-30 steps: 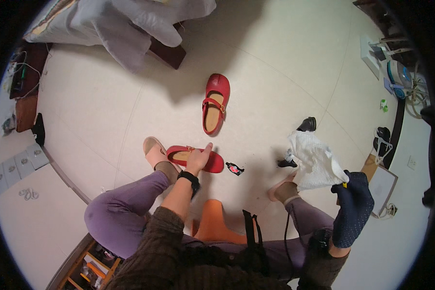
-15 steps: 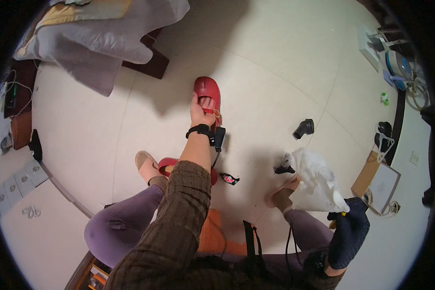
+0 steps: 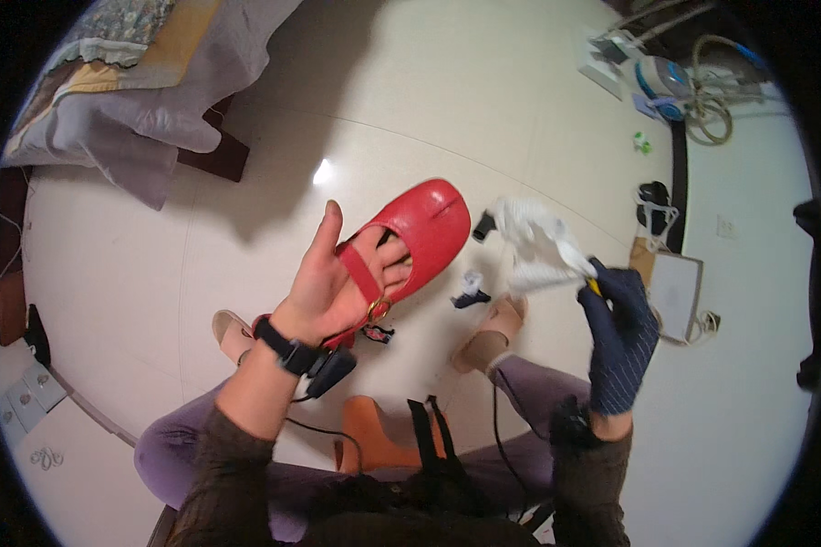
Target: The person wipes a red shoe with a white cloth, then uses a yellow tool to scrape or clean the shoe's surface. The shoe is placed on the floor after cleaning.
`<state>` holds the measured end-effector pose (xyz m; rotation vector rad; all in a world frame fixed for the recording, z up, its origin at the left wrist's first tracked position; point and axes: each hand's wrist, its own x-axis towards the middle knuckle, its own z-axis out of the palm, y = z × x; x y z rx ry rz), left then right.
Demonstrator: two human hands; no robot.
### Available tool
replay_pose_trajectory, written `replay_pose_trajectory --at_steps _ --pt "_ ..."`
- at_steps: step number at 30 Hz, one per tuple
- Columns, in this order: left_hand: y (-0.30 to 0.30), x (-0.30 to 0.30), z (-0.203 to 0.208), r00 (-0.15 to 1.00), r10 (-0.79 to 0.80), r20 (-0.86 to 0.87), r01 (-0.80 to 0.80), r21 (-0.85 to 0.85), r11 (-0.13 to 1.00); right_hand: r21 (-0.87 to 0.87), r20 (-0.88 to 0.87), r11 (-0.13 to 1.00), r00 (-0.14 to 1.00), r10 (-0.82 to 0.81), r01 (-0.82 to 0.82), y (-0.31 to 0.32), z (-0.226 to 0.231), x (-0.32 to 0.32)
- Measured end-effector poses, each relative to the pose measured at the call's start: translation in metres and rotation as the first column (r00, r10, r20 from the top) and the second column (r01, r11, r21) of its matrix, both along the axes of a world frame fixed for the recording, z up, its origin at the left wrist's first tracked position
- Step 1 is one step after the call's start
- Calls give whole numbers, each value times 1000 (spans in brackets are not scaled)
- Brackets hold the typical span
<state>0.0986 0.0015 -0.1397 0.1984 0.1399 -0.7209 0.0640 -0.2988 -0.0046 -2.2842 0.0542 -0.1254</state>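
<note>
A red strap shoe [image 3: 431, 223] with a round gold buckle is on my left hand [image 3: 324, 290], whose fingers reach under the strap into the toe. Its palm is up and its thumb stands free outside the shoe. My right hand [image 3: 618, 333] wears a dark blue striped covering like a glove or sock. It pinches a crumpled white cloth [image 3: 543, 242], with a small yellow bit showing at the fingertips. Behind my left wrist a bit of a second red shoe shows on the floor, mostly hidden.
On the floor lie a black brush nozzle [image 3: 483, 226], a small dark-and-white bundle [image 3: 472, 290] and a small black-and-red item [image 3: 377, 335]. An orange seat [image 3: 367, 428] is between my legs. A draped bed [image 3: 128, 128] stands far left; a vacuum cleaner [image 3: 661, 82] is far right.
My left hand has lifted the red shoe off the floor, bringing it closer and turning palm up. My right hand has moved up and left with the white cloth. The view has shifted right.
</note>
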Motion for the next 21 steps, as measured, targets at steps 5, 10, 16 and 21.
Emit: replay_pose_trajectory --at_steps 5,10,16,21 --pt "-17 -82 93 996 -88 13 83 229 970 -88 157 985 974 160 -148 -8 8 -36" --pt "-26 -130 136 994 -89 60 67 307 949 -485 262 801 816 516 -351 4 17 -55" --pt "-23 -134 153 985 -143 98 97 372 923 -517 155 696 745 649 -499 20 21 -57" --pt "-18 -125 148 979 -178 98 119 434 893 -529 183 691 729 660 -492 27 17 -56"
